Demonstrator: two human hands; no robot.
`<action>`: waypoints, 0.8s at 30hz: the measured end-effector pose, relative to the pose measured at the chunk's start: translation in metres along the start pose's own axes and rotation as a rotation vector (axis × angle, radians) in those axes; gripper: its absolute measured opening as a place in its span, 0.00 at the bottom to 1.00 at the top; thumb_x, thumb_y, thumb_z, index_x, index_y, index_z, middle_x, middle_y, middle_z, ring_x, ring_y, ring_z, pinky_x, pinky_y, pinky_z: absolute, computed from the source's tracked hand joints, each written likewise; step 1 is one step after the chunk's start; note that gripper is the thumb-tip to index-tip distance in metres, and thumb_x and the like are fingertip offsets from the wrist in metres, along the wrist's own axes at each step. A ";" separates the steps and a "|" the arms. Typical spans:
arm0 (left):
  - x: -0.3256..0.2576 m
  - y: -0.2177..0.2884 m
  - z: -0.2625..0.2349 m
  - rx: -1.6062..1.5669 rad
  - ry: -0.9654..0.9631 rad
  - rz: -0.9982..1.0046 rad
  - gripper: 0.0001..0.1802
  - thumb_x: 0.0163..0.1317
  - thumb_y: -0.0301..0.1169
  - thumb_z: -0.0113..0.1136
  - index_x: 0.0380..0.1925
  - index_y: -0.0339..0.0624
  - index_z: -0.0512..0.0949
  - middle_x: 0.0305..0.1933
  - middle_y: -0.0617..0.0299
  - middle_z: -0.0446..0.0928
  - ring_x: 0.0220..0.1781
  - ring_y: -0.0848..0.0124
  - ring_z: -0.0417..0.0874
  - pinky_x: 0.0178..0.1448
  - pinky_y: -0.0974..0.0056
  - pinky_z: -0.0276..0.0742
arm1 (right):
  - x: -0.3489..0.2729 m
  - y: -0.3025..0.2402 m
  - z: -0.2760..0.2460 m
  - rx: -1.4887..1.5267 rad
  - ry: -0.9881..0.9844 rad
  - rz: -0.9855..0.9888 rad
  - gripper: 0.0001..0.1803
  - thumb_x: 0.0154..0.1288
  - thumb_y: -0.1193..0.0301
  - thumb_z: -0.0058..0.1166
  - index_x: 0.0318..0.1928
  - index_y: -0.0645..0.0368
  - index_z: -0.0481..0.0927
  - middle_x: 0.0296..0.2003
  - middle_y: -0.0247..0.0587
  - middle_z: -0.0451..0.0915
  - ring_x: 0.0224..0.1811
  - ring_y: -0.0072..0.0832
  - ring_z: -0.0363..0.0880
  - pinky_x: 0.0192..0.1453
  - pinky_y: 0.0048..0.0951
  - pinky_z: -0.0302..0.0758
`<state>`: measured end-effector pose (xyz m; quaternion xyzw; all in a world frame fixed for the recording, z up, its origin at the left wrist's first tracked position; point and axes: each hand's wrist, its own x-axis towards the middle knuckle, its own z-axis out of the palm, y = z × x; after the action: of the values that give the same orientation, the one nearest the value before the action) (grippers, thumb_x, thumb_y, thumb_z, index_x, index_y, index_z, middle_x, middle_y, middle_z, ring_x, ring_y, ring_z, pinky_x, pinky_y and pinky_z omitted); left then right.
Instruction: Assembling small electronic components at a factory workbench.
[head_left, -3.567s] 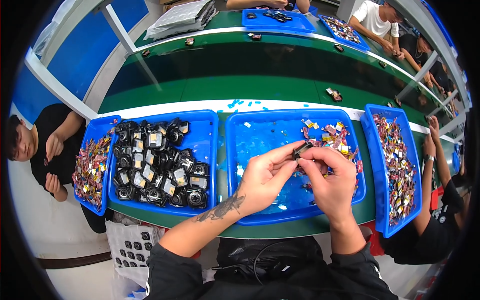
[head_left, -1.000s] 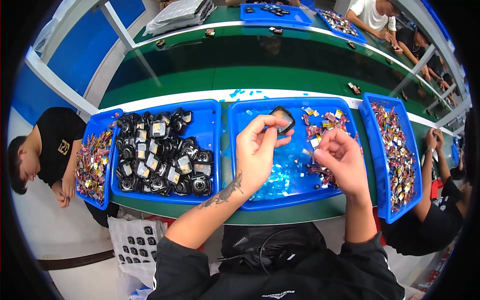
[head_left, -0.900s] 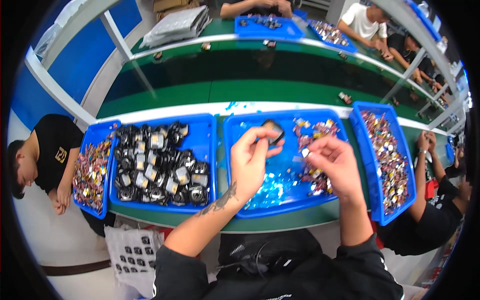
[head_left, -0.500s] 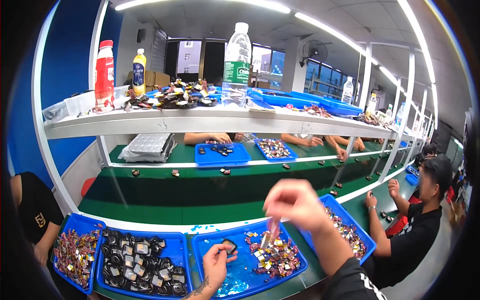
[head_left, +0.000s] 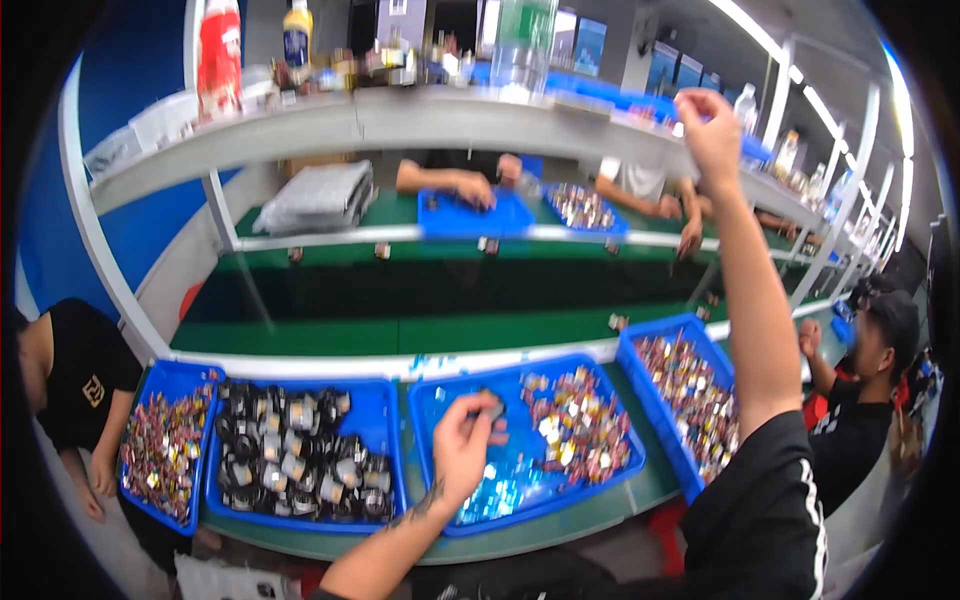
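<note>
Above the middle blue tray, my left hand pinches a small black part, mostly covered by the fingers. That tray holds a heap of small reddish and silver components on its right side and shiny blue film pieces near its front. My right hand is raised high at the right, level with the upper shelf. Its fingers are pressed together, and whatever they hold, if anything, cannot be made out.
Black round-faced parts fill a blue tray at left. Component trays stand at far left and right. Behind runs a green conveyor carrying small parts. Bottles stand on the shelf. Co-workers sit left, right and opposite.
My right hand has risen from over the middle tray to shelf height, farther right. My left hand still holds the black part. The view has tilted down.
</note>
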<state>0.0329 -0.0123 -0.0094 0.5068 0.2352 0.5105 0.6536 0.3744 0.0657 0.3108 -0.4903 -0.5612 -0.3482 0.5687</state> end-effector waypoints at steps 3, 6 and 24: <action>-0.002 0.006 0.002 -0.017 0.036 -0.018 0.09 0.68 0.22 0.52 0.48 0.36 0.73 0.47 0.57 0.76 0.41 0.71 0.81 0.41 0.66 0.84 | -0.061 -0.056 -0.029 0.153 -0.312 0.161 0.09 0.63 0.70 0.58 0.33 0.65 0.82 0.25 0.32 0.78 0.25 0.19 0.70 0.32 0.25 0.70; -0.005 0.004 -0.011 0.009 0.096 -0.044 0.09 0.68 0.22 0.51 0.47 0.36 0.74 0.46 0.58 0.76 0.41 0.72 0.81 0.41 0.66 0.84 | -0.158 -0.087 -0.019 0.070 -1.082 0.163 0.08 0.57 0.70 0.59 0.33 0.62 0.84 0.27 0.45 0.82 0.31 0.33 0.82 0.40 0.31 0.76; -0.008 0.008 0.001 0.314 -0.013 0.000 0.13 0.61 0.23 0.62 0.47 0.38 0.81 0.51 0.59 0.69 0.46 0.73 0.78 0.44 0.71 0.80 | -0.293 -0.109 -0.040 0.607 -1.008 1.118 0.07 0.66 0.71 0.57 0.34 0.63 0.79 0.25 0.28 0.78 0.26 0.13 0.73 0.30 0.19 0.69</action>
<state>0.0275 -0.0202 -0.0037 0.6061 0.3077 0.4641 0.5680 0.2460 -0.0470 0.0461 -0.6204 -0.4919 0.4176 0.4458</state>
